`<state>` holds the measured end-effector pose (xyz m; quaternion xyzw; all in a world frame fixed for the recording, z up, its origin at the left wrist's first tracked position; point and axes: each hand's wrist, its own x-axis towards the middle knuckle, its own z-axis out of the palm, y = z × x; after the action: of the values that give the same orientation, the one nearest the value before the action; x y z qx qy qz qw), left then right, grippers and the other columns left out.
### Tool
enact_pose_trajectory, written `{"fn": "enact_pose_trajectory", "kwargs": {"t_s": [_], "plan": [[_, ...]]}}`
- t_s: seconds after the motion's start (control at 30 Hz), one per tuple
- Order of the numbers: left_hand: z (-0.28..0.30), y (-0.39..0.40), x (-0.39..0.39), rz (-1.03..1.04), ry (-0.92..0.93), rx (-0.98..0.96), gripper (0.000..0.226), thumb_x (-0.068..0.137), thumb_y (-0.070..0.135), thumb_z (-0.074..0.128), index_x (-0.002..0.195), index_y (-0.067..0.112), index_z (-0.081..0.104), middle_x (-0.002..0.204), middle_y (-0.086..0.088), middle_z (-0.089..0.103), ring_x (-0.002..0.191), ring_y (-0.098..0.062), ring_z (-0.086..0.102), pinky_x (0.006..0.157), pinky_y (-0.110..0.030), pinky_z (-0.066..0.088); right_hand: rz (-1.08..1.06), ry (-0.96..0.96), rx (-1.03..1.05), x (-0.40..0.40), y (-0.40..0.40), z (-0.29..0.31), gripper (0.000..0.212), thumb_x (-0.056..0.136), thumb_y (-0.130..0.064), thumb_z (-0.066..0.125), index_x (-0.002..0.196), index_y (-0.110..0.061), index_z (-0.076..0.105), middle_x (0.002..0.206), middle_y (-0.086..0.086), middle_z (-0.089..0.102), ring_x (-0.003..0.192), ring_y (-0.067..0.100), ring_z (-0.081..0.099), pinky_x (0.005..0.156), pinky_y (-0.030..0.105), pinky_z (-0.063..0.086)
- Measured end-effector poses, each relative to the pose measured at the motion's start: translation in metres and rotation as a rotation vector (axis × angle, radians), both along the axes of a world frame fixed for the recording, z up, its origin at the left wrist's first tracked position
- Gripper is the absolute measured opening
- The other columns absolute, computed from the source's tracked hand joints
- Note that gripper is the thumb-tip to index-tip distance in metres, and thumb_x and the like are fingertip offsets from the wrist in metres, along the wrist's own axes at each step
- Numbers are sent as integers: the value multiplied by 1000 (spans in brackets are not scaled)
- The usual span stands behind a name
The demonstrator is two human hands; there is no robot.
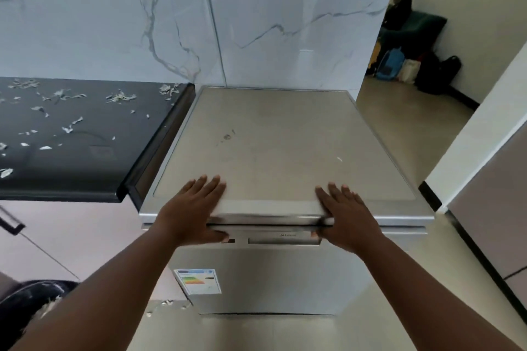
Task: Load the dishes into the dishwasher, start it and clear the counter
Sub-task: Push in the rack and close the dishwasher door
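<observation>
Dishwasher (273, 151), a silver freestanding unit, is standing against the marble wall (114, 23) just beside the dark surface (71, 151), its door shut. Both hands are resting on its front top edge: left hand (191, 211) and right hand (346, 216) are lying flat, fingers spread on the lid, thumbs curling under the lip, each grip open and loose, probably readying to pull the door. Pale scraps (119, 97) are littering the surface.

Your left hand (191, 209) and right hand (348, 218) are bare: no gloves, rings or watch visible. Both forearms are uncovered to the frame edge; no sleeve shows. Fingernails are short and unpainted.
</observation>
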<state>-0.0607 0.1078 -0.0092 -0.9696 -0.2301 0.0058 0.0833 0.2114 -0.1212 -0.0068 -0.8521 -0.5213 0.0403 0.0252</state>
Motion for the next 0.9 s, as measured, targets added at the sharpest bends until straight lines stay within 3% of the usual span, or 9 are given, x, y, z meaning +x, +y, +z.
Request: {"fn": "enact_pose_trajectory", "kwargs": {"t_s": [0.1,0.2,0.27,0.43,0.77,0.9], "plan": [[-8,1,-3,-72,-73,36,108,74,88,39,147,8,39,151,-13,37,138,-37,37,111,-48,32,47,-12,27,8,-3,-8,105,79,-69,56,151,-37,-13,160,-3,-16,149,23,-12,118,32,-5],[-7,1,-3,-79,-99,45,105,74,84,41,144,6,43,148,-15,42,135,-38,41,108,-49,37,83,-10,-26,11,-6,-9,117,77,-70,59,141,-34,-32,151,-6,-31,143,20,-27,114,32,-11],[-5,1,-2,-74,-82,49,104,74,83,43,143,5,46,147,-15,44,134,-38,43,107,-50,38,86,-31,-50,10,-7,-8,117,82,-60,61,138,-31,-37,153,-2,-32,145,24,-25,113,32,-11],[0,-2,-2,-54,-36,30,101,75,80,44,141,5,48,146,-16,45,133,-39,44,106,-50,39,43,-83,-11,0,-6,-7,105,86,-48,61,150,-31,-21,162,4,-14,149,28,-13,118,38,-3],[3,-2,0,-63,-17,21,99,76,80,37,140,5,49,145,-18,47,131,-43,45,104,-53,40,34,-79,-11,-6,-9,-4,102,83,-40,67,154,-29,-5,164,5,0,150,31,-2,118,41,1],[-2,0,1,-73,-45,10,93,80,79,35,136,8,55,144,-19,47,130,-45,45,103,-54,40,30,-88,64,-7,-8,-5,93,80,-31,72,155,-24,16,161,10,19,148,36,15,117,45,12]]}}
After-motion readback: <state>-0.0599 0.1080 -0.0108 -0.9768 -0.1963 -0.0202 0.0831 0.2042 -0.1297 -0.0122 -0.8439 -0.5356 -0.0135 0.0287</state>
